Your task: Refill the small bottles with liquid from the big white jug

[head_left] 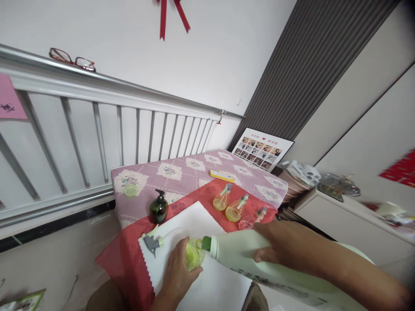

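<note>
A red cloth (pixel 207 194) lies under a white sheet (pixel 223 280); from the right, the right hand (pixel 275 244) grips a tilted pale green jug (pixel 235 246), its spout at the mouth of a small bottle (pixel 193 255), near, which the left hand (pixel 177 270) clasps; a grey spray head (pixel 151 243) lies left.

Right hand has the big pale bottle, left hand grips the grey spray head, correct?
No: in the head view, the left hand grips the small bottle, not the grey spray head; the right hand does have the big pale bottle.
</note>
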`<state>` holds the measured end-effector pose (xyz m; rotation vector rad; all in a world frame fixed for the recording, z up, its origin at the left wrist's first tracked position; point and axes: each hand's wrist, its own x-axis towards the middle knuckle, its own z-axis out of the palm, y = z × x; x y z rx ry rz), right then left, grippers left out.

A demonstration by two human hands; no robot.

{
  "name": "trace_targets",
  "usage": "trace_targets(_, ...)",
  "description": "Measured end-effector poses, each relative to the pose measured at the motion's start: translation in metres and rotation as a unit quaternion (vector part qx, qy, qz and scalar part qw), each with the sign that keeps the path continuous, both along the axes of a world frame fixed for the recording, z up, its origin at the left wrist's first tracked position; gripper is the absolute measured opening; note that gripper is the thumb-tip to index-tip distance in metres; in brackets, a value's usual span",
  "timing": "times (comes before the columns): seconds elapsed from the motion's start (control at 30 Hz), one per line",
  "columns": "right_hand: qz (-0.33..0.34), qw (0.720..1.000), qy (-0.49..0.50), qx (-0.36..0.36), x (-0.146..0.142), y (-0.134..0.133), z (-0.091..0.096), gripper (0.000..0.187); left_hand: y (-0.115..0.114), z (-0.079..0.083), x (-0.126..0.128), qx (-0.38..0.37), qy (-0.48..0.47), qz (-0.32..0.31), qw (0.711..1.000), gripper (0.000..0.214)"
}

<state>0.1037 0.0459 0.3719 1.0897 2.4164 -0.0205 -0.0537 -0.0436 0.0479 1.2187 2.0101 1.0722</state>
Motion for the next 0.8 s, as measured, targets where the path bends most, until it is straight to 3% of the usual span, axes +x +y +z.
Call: trace_targets(0.8, 0.009, 0.997, 0.058, 0.044, 0.012, 0.005, -0.015, 0.012, -0.002, -0.001, 0.000, 0.016, 0.002, 0.005, 1.000, 0.089)
